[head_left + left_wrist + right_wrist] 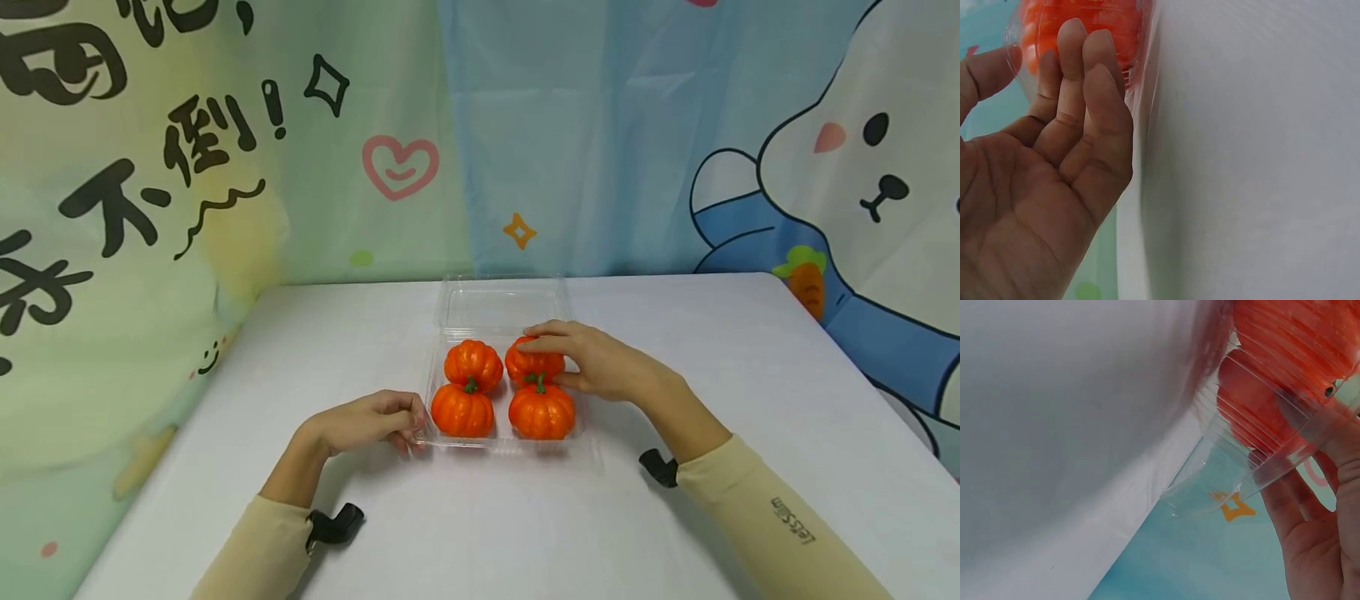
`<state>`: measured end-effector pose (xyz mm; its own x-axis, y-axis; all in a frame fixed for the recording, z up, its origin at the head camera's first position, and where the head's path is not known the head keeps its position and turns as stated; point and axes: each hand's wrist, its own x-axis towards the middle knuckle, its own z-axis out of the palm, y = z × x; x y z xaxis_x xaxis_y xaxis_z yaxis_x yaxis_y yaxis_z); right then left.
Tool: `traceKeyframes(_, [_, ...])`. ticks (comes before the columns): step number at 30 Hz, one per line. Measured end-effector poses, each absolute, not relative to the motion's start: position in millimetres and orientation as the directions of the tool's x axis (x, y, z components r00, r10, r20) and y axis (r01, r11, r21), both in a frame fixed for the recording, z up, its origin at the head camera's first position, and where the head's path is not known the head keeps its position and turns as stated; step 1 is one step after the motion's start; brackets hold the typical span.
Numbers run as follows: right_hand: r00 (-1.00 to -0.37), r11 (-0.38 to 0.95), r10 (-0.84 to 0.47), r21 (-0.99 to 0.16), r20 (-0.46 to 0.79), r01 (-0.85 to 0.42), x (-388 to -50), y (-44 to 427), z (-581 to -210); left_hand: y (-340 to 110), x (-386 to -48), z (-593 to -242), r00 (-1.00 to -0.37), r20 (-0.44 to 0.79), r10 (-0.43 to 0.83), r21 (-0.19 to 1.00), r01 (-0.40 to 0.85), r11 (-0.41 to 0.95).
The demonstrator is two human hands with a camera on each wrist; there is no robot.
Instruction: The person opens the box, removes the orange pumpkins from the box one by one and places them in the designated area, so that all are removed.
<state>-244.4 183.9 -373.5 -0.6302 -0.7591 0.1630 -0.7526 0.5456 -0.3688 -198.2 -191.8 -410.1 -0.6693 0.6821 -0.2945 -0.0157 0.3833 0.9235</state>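
Observation:
A clear plastic clamshell box [501, 442] lies with its lid [502, 304] folded back, and several small orange pumpkins with green stems sit inside. My right hand [603, 358] grips the back-right pumpkin [525, 367], fingers over its top and far side, thumb at its near side. Just in front is the front-right pumpkin [542, 413]. At the box's left front corner, my left hand [371, 423] holds the edge, its thumb at the rim and its bent fingers against the wall in the left wrist view. Closest to it is the front-left pumpkin [462, 412].
Behind that one sits the back-left pumpkin [473, 365]. The box stands on a white-covered table [480, 533], near its far edge. A printed cloth backdrop [540, 142] hangs behind. A black wrist mount [336, 525] sticks out from each sleeve.

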Motion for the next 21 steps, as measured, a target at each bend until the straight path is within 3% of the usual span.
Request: traceKeyframes(21, [-0.512,0.426,-0.743,-0.286,0.430,-0.858,-243.9,193.3,-370.8,-193.3,-197.7,-404.5,-0.680,-0.279,0.678,0.897,0.069,0.438])
